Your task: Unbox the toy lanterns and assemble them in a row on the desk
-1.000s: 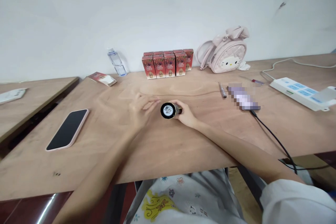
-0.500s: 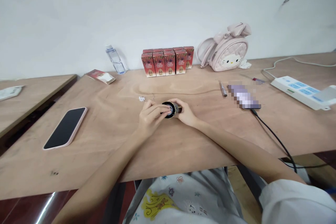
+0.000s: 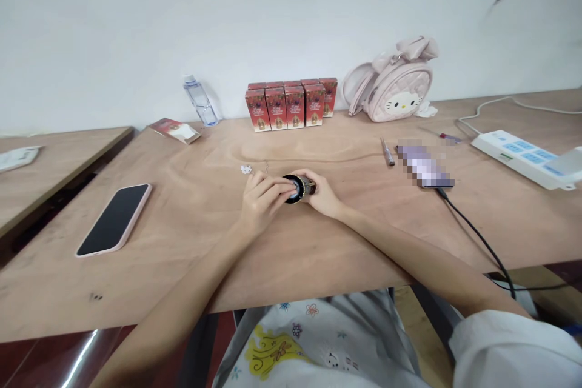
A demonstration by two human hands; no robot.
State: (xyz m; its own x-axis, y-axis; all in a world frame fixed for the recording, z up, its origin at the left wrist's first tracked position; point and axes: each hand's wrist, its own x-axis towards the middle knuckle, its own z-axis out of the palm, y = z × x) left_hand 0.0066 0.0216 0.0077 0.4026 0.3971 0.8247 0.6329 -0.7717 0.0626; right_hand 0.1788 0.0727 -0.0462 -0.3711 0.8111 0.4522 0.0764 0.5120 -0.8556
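Observation:
A small black lantern (image 3: 308, 188) with gold trim lies on its side between my hands, its round dark base facing left. My right hand (image 3: 324, 195) is closed around its body from the right. At the base, my left hand (image 3: 264, 199) has its fingers pressed together, with the fingertips on a pale round part inside the black rim. Whether those fingertips pinch something small is hidden. Just beyond my left hand lie some white scraps (image 3: 246, 169) and a thin bent wire-like piece (image 3: 267, 167).
Several red boxes (image 3: 294, 108) stand by the wall, between a clear bottle (image 3: 200, 101) and a pink bag (image 3: 396, 88). An opened box (image 3: 175, 130) lies left. Phones (image 3: 114, 219) lie on both sides. A screwdriver (image 3: 388, 152) and a power strip (image 3: 522, 157) are on the right.
Both hands keep their hold on the lantern, with barely any shift of the left fingers at its base. The whole view has moved very slightly.

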